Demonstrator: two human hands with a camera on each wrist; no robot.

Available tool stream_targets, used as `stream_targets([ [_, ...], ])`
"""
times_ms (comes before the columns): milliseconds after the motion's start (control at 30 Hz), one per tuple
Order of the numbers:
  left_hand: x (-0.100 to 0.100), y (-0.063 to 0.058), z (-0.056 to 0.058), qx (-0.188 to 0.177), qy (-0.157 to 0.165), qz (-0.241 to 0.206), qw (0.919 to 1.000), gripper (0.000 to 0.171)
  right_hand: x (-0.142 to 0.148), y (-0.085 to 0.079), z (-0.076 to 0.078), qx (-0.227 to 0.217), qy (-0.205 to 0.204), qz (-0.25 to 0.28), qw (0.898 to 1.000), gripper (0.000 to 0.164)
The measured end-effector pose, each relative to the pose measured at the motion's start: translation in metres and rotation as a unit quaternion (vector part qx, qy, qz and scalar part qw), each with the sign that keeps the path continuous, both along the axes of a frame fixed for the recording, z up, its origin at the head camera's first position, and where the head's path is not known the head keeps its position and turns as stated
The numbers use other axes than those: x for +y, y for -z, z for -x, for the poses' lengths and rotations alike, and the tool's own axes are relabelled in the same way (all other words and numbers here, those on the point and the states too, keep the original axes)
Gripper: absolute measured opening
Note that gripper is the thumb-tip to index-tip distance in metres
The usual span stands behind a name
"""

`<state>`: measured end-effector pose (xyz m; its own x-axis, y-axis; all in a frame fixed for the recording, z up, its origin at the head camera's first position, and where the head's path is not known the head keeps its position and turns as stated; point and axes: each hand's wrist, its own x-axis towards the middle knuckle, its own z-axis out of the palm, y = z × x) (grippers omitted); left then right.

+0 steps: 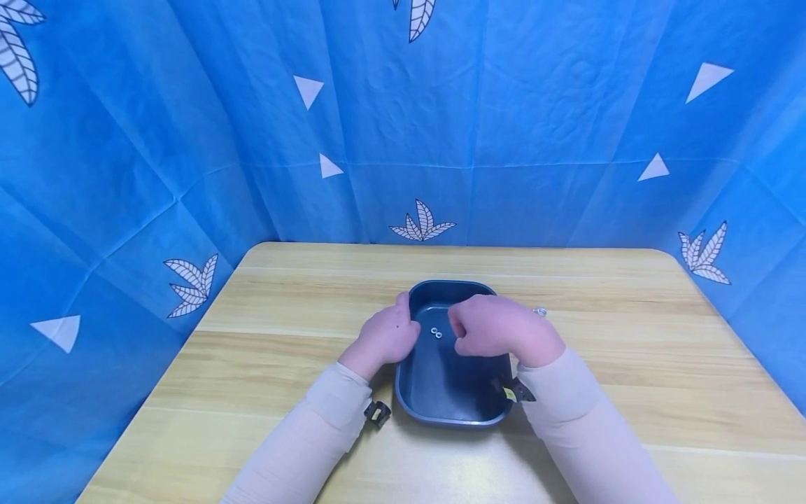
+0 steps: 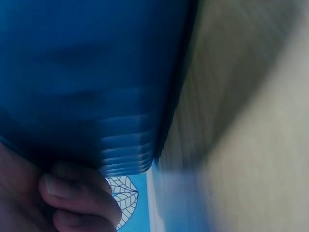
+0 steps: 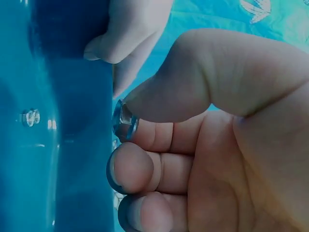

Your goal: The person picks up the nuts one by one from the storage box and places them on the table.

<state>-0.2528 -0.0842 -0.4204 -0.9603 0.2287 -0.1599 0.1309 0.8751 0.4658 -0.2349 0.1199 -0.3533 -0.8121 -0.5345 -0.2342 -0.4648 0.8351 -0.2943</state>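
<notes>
A dark blue tray [image 1: 450, 392] with rounded corners lies lengthwise between the hands. My left hand [image 1: 389, 336] grips its left side, thumb over the rim and fingers curled outside against the wall, as the left wrist view shows. Over the tray's right half is my right hand [image 1: 491, 325], fingers curled. The right wrist view shows its thumb and index finger pinching a small shiny metal nut [image 3: 126, 118]. Two similar nuts [image 1: 436, 333] lie close together on the tray floor.
More small metal pieces [image 1: 540, 311] lie on the wooden table [image 1: 630, 392] just right of the tray, partly hidden by the right hand. A blue patterned curtain [image 1: 403, 126] hangs behind the table and along its sides.
</notes>
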Motion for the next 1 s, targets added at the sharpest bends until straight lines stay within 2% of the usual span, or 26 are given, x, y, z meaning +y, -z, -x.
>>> stream_targets([
  [267, -0.001, 0.0, 0.0, 0.001, 0.0, -0.005, 1.0, 0.069, 0.007, -0.007, -0.003, 0.0, 0.0, 0.023, 1.0, 0.012],
  [567, -0.001, 0.0, -0.001, 0.012, 0.006, -0.001, 0.9999, 0.068, 0.015, -0.014, -0.001, -0.004, 0.009, 0.024, 1.0, 0.007],
  [1000, 0.0, 0.0, -0.001, 0.005, 0.003, -0.005, 1.0, 0.068, 0.03, -0.014, 0.001, -0.002, 0.02, 0.035, 0.999, 0.005],
])
